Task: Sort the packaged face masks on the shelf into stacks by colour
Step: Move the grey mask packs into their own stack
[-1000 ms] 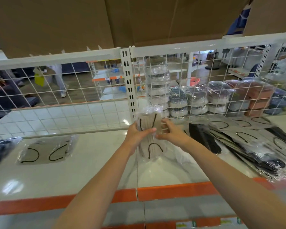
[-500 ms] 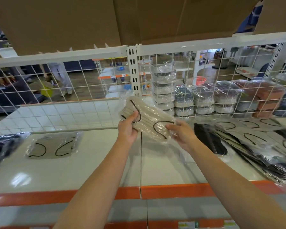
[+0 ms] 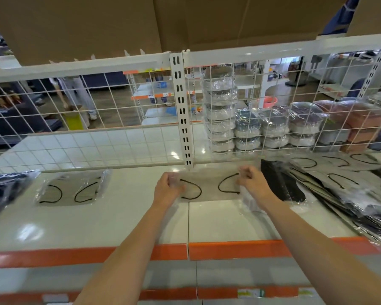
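A beige mask pack [image 3: 209, 187] lies flat on the white shelf [image 3: 119, 221] at its centre, just below the mesh back. The left hand [image 3: 168, 188] pinches its edge at 9 o'clock — the right hand [image 3: 252, 182] pinches the edge at 3 o'clock. Another beige pack [image 3: 72, 188] lies well apart at 9 o'clock; a mixed heap of packs [image 3: 339, 190] sits at 3 o'clock.

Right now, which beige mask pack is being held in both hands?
The centre beige pack, below the white upright, gripped by the left hand and right hand. The other beige pack lies untouched further left.
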`<state>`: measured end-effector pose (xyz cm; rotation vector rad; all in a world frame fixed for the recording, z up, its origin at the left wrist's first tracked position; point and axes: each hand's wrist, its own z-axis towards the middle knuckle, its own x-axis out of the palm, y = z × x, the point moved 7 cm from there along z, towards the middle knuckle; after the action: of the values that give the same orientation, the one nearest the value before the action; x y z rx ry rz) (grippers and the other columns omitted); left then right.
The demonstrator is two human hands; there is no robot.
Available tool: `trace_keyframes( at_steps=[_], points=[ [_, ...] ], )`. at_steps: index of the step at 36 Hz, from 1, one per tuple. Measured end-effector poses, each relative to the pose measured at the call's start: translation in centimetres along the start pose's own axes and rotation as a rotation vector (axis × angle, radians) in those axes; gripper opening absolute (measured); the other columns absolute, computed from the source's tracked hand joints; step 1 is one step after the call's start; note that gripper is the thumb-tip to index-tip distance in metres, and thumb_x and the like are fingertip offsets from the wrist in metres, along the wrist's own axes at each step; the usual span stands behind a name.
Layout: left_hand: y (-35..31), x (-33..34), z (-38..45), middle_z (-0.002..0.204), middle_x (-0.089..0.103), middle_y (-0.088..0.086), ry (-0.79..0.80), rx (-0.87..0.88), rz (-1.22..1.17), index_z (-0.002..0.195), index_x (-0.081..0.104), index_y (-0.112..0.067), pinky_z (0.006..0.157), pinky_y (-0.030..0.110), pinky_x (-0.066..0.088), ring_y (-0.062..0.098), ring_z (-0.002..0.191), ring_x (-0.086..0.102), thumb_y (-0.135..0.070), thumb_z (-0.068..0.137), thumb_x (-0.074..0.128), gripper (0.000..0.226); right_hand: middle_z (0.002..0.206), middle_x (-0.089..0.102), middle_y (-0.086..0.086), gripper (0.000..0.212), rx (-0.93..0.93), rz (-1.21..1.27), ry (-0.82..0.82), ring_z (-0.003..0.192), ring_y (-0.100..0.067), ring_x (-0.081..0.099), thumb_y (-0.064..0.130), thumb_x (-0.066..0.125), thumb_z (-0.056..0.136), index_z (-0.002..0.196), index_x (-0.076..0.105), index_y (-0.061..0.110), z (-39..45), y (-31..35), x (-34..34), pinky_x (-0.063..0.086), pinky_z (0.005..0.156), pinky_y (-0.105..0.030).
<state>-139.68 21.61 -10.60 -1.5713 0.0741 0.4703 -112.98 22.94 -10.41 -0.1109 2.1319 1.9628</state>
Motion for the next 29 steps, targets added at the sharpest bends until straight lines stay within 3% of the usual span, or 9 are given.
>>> trace_keyframes(
  at_steps=[5,8,12,15,18,21,24,27,29],
  points=[
    [0.0,0.7,-0.3,0.083,0.048,-0.010,0.047,0.008,0.087,0.095,0.048,-0.013,0.060,0.009,0.038,0.004,0.074,0.044,-0.006,0.077,0.073,0.031,0.081,0.048,0.005,0.023,0.028,-0.121,-0.012,0.088,-0.018,0.047,-0.001,0.061,0.083,0.099,0.050,0.011,0.0,-0.8,0.6,0.037,0.063,-0.018],
    [-0.2,0.6,-0.2,0.075,0.041,-0.007,0.061,0.031,0.170,0.082,0.041,-0.015,0.054,0.003,0.035,0.008,0.066,0.039,-0.002,0.081,0.067,0.029,0.074,0.042,0.004,0.019,-0.003,-0.251,0.039,0.076,-0.018,0.043,0.005,0.061,0.085,0.093,0.046,0.011,0.1,0.1,1.3,0.030,0.053,-0.020],
    [-1.2,-1.9,0.7,0.072,0.040,-0.004,0.008,0.040,0.230,0.073,0.035,-0.018,0.052,0.010,0.035,0.014,0.067,0.039,-0.008,0.083,0.064,0.032,0.071,0.040,0.002,0.020,-0.080,-0.370,0.098,0.074,-0.018,0.041,0.008,0.065,0.082,0.085,0.046,0.009,0.6,2.3,2.5,0.029,0.054,-0.024],
    [-2.3,-4.6,1.5,0.085,0.050,0.000,-0.028,0.029,0.242,0.090,0.044,-0.013,0.053,0.017,0.034,0.017,0.078,0.047,-0.007,0.083,0.059,0.018,0.070,0.041,-0.002,0.028,-0.147,-0.464,0.164,0.066,-0.016,0.038,0.009,0.066,0.081,0.074,0.040,0.013,0.8,4.6,4.4,0.026,0.052,-0.024],
    [-3.0,-7.2,1.9,0.099,0.050,0.006,-0.020,0.012,0.325,0.111,0.043,-0.008,0.057,0.027,0.035,0.022,0.088,0.048,-0.002,0.080,0.058,0.035,0.068,0.041,0.002,0.034,-0.151,-0.528,0.297,0.063,-0.012,0.040,0.012,0.068,0.082,0.070,0.037,0.018,0.8,6.2,7.3,0.029,0.054,-0.023],
    [-2.6,-10.4,2.2,0.104,0.052,0.011,-0.044,-0.022,0.429,0.122,0.040,-0.005,0.061,0.027,0.036,0.026,0.093,0.051,0.001,0.079,0.057,0.047,0.082,0.055,-0.006,0.019,-0.108,-0.511,0.466,0.071,-0.017,0.056,0.011,0.068,0.084,0.089,0.049,0.013,0.4,7.3,11.0,0.048,0.061,-0.025],
    [-1.5,-13.9,2.3,0.108,0.056,0.013,-0.065,-0.071,0.560,0.126,0.040,-0.008,0.071,0.032,0.043,0.027,0.092,0.053,-0.002,0.080,0.056,0.049,0.091,0.062,-0.011,0.026,-0.116,-0.490,0.543,0.077,-0.023,0.063,0.010,0.067,0.084,0.106,0.051,0.008,-0.2,8.5,14.9,0.056,0.064,-0.029],
    [0.1,-17.6,2.3,0.105,0.058,0.014,-0.062,-0.113,0.709,0.121,0.038,-0.008,0.077,0.037,0.048,0.029,0.095,0.056,-0.007,0.083,0.055,0.042,0.080,0.062,-0.007,0.019,-0.150,-0.457,0.576,0.065,-0.018,0.061,0.005,0.065,0.084,0.091,0.051,0.016,-1.0,9.9,19.0,0.053,0.058,-0.027],
    [1.0,-20.3,2.1,0.113,0.058,0.015,-0.048,-0.147,0.791,0.125,0.038,-0.008,0.081,0.037,0.048,0.031,0.104,0.056,-0.010,0.082,0.059,0.047,0.076,0.062,-0.007,0.026,-0.158,-0.432,0.600,0.064,-0.019,0.060,0.003,0.064,0.083,0.078,0.047,0.022,-1.6,10.5,21.9,0.054,0.066,-0.034]
  ],
)
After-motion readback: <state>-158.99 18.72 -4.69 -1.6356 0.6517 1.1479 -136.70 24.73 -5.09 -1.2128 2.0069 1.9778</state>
